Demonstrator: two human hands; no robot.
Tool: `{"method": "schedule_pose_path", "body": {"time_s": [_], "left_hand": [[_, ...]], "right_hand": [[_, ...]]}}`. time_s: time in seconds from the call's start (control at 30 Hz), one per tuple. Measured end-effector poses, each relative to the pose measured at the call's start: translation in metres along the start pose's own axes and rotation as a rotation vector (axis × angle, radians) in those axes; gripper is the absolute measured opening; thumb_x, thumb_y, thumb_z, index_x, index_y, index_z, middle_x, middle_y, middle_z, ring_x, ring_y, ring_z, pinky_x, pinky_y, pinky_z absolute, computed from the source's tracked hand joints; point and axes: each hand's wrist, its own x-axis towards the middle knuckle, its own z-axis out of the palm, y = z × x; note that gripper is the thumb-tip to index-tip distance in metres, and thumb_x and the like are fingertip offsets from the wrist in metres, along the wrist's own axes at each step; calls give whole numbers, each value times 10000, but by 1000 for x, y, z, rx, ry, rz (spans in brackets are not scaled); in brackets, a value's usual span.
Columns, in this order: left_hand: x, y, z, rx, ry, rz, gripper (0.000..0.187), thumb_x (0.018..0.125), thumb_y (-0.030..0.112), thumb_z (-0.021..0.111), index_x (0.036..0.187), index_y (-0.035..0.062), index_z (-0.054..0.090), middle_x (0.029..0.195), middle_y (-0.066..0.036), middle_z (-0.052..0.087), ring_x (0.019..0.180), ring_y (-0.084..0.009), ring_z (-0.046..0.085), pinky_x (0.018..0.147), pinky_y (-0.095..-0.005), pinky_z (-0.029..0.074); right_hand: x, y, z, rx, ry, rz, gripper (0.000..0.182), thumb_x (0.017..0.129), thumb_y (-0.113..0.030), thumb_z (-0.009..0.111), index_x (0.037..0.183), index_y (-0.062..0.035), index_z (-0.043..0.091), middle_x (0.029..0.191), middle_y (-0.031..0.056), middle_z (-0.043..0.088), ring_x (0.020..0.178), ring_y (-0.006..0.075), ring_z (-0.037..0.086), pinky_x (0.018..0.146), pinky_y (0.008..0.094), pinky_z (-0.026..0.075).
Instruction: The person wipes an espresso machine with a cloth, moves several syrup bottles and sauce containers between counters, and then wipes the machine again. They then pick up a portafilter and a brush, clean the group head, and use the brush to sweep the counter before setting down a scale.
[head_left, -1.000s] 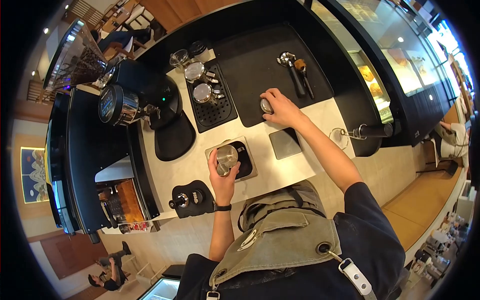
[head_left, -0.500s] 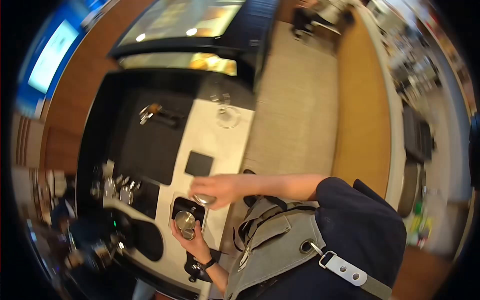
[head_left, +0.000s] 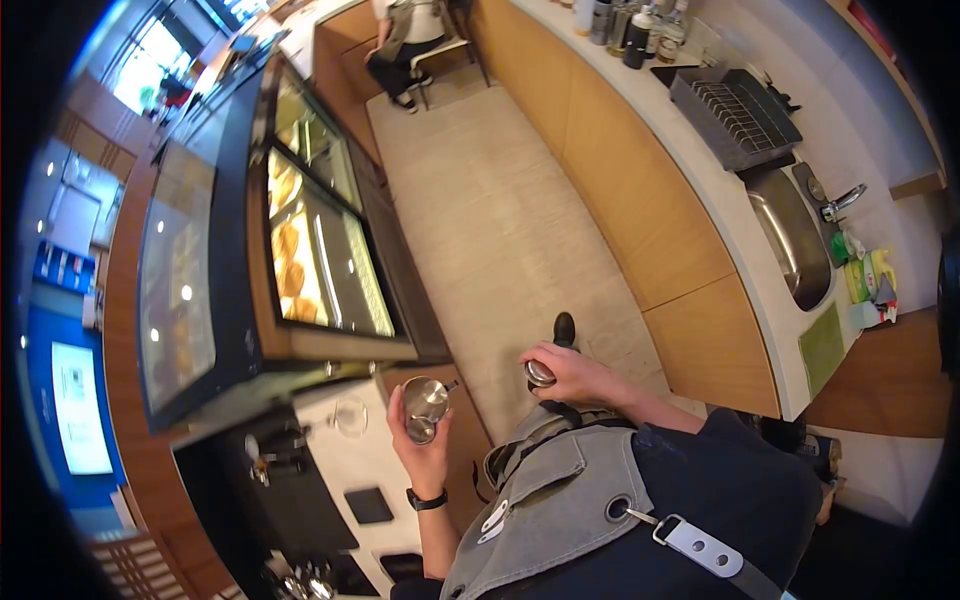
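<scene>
My left hand (head_left: 424, 462) is wrapped round a metal pitcher (head_left: 428, 396), whose open top faces me. A smaller round metal cup (head_left: 421, 431) sits against the pitcher in the same hand. My right hand (head_left: 572, 374), to the right over the floor, is closed round a rounded shiny metal piece (head_left: 540, 373); most of it is hidden by the fingers, so its kind does not show. Below my left hand, on the white counter (head_left: 330, 412), lie a dark square pad (head_left: 369, 505) and a clear glass vessel (head_left: 350, 416). A portafilter-like tool (head_left: 262, 466) rests on the black mat.
A lit pastry case (head_left: 325, 265) stands ahead on the left. Along the right runs a counter with a sink (head_left: 790, 245), a dish rack (head_left: 735, 115) and bottles (head_left: 638, 40). Floor (head_left: 480, 190) lies between them; a seated person (head_left: 405, 45) is at its far end.
My view has swung right, away from the counter toward the aisle. The left hand has lifted the pitcher and small cup off the counter area; the right hand has moved right with its metal piece.
</scene>
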Motion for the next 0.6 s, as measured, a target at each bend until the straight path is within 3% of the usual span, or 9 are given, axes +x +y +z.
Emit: {"method": "schedule_pose_path", "body": {"time_s": [0.17, 0.33, 0.37, 0.47, 0.5, 0.6], "left_hand": [[119, 20, 144, -23, -157, -18, 819, 808, 8, 860, 1509, 12, 438, 1420, -175, 577, 1282, -262, 583, 1069, -370, 491], [235, 43, 278, -34, -440, -23, 810, 811, 35, 864, 1507, 23, 450, 1397, -185, 610, 1214, -250, 637, 993, -369, 539], [261, 33, 302, 40, -494, 150, 827, 822, 8, 845, 1533, 58, 427, 1404, -197, 590, 1097, -203, 662, 733, -311, 622], [330, 50, 376, -17, -620, 171, 827, 821, 23, 852, 1532, 66, 432, 1396, -170, 607, 1121, -199, 650, 764, -324, 614], [354, 56, 400, 12, -657, 227, 830, 821, 57, 857, 1531, 65, 427, 1375, -170, 627, 1161, -238, 654, 868, -363, 593], [431, 57, 479, 63, -736, 401, 822, 825, 76, 851, 1527, 63, 425, 1345, -186, 643, 1204, -284, 652, 966, -388, 555]], "right_hand": [[40, 72, -122, -87, 82, 11, 574, 788, -131, 747, 1329, -79, 564, 1228, 162, 581, 1134, 371, 618, 938, 440, 524], [61, 118, -257, -179, 360, 113, 574, 788, -137, 751, 1328, -83, 566, 1223, 161, 592, 1122, 381, 629, 925, 451, 533], [65, 128, -280, -221, 418, 128, 572, 790, -139, 752, 1328, -86, 567, 1223, 158, 595, 1121, 381, 631, 924, 451, 535], [83, 146, -351, -273, 582, 196, 552, 801, -144, 750, 1320, -94, 569, 1243, 151, 596, 1137, 379, 630, 939, 451, 537], [92, 155, -373, -281, 619, 245, 548, 803, -146, 752, 1316, -93, 569, 1254, 149, 593, 1146, 377, 628, 949, 450, 535], [125, 187, -446, -292, 751, 378, 540, 804, -151, 756, 1306, -92, 567, 1280, 149, 584, 1167, 373, 623, 973, 450, 532]]}}
